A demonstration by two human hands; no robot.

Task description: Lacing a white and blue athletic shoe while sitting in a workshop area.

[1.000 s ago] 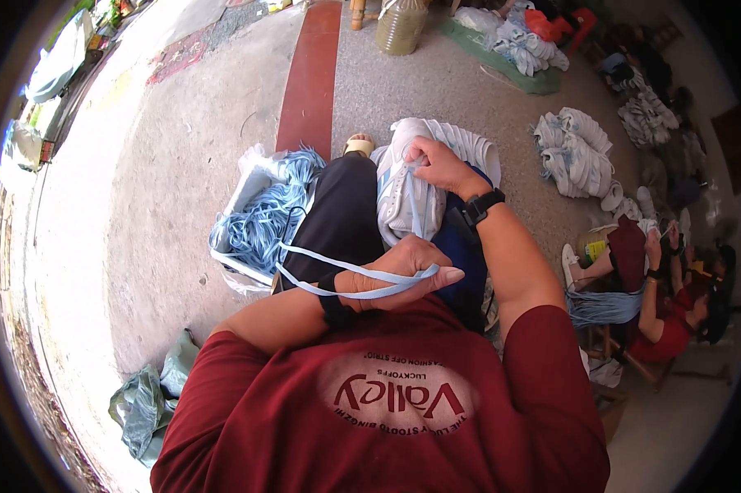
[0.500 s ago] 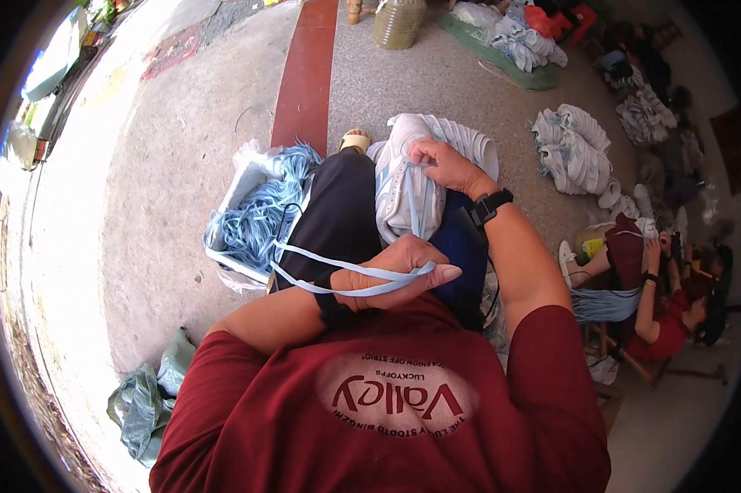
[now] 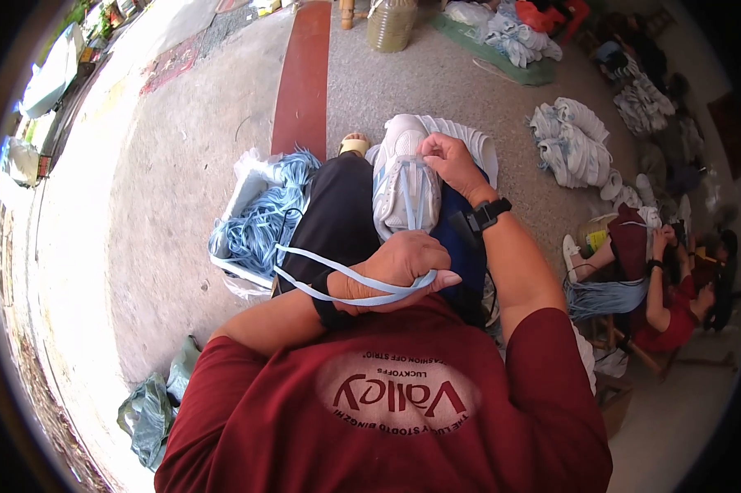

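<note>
A white sneaker (image 3: 400, 193) with pale blue trim rests across my lap, more white shoe uppers beside it. My left hand (image 3: 405, 264) is closed round a light blue shoelace (image 3: 337, 274). Part of this lace loops over the wrist toward my left thigh; other strands run up from the fist onto the sneaker's front. At the sneaker's upper right edge, my right hand (image 3: 454, 164) has thumb and fingers pinched together; what sits between the fingertips is too small to make out. Left of my leg stands a white basket (image 3: 230, 264) heaped with light blue laces (image 3: 259, 222).
White shoes (image 3: 569, 144) lie in a pile on the floor to the right. Farther right a seated co-worker (image 3: 662, 304) in red handles shoes. A green plastic bag (image 3: 150, 415) lies at lower left. At the top are a large jar (image 3: 393, 25) and a green sheet (image 3: 489, 53).
My right hand has shifted slightly right and down along the sneaker's edge. My left hand keeps its hold on the lace, and the strands over the sneaker now spread wider apart.
</note>
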